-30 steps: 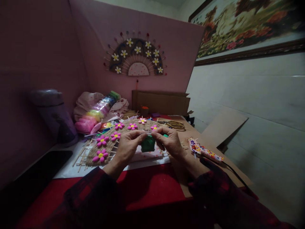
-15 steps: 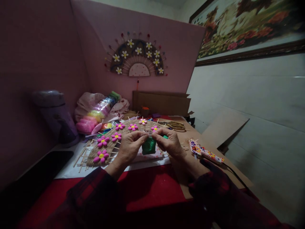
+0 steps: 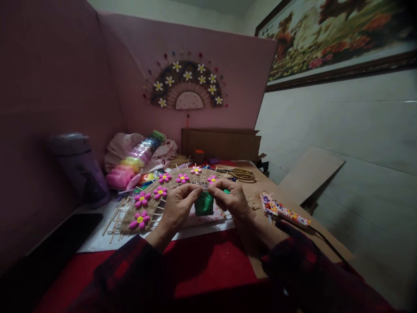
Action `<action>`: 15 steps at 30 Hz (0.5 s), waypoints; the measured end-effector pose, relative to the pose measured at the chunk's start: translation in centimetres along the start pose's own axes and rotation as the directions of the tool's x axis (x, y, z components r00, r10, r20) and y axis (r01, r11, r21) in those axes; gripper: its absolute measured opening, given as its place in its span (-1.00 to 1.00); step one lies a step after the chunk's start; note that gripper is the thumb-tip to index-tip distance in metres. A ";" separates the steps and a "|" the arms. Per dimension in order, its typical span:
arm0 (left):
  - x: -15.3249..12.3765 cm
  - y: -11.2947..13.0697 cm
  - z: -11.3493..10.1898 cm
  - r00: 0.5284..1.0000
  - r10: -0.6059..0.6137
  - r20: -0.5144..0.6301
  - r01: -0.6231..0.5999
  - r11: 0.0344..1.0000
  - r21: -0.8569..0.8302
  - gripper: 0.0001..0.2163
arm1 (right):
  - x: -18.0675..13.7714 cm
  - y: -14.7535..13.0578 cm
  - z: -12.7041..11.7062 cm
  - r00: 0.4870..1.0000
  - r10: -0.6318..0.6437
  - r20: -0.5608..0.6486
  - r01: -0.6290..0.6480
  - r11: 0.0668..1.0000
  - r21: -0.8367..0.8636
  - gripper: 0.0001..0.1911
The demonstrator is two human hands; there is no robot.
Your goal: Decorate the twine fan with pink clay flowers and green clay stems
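My left hand [image 3: 177, 206] and my right hand [image 3: 232, 200] meet above the table, and both pinch the top of a small green packet [image 3: 203, 204] that hangs between them. Just behind the hands lies a fan-shaped jute mat [image 3: 153, 198] on wooden sticks, dotted with several pink flowers [image 3: 140, 220]. The mat rests on a white sheet [image 3: 97, 237] over a red cloth [image 3: 202, 261].
A patterned glue gun [image 3: 283, 211] with a black cord lies at the right on brown cardboard [image 3: 309, 171]. Scissors [image 3: 241, 174], bags of coloured clay [image 3: 137, 158] and a purple jug [image 3: 80, 167] stand behind. A finished fan [image 3: 185, 84] hangs on the pink wall. A black phone [image 3: 65, 237] lies left.
The hands stay pinched on the green packet and have barely shifted. The view has tilted slightly, so everything sits a little lower in the picture.
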State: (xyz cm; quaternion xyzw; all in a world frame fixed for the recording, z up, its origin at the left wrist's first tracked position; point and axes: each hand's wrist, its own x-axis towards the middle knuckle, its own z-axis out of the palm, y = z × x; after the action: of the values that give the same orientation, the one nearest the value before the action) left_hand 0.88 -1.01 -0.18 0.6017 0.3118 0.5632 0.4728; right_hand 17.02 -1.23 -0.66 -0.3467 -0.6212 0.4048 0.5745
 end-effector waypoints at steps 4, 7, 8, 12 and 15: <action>-0.1 0.7 0.0 0.999 -0.024 -0.028 0.024 1.000 -0.002 -0.81 | 0.0 -0.2 -0.2 1.000 0.012 0.012 -0.012 1.000 0.012 -0.72; -0.1 1.0 0.1 0.999 -0.036 -0.030 0.035 0.999 -0.012 -0.81 | -0.1 -0.4 -0.2 1.000 0.015 0.013 -0.015 1.000 -0.009 -0.71; -0.1 1.0 0.1 0.999 -0.038 -0.031 0.038 0.999 -0.013 -0.81 | -0.1 -0.4 -0.2 1.000 0.014 0.011 -0.014 1.000 -0.015 -0.70; -0.1 0.9 0.0 0.998 -0.045 -0.044 0.044 0.999 -0.024 -0.81 | 0.0 -0.5 0.0 1.000 0.021 -0.017 -0.021 1.000 0.004 -0.69; 0.0 0.8 -0.3 0.998 -0.030 -0.058 0.028 0.999 -0.031 -0.80 | 0.2 -0.4 0.1 0.998 0.030 -0.051 -0.028 0.999 0.043 -0.67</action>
State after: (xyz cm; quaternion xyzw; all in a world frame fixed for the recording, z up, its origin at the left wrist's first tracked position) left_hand 0.48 -1.30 0.56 0.5730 0.3257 0.5785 0.4806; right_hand 16.89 -1.23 -0.27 -0.3537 -0.5926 0.4169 0.5915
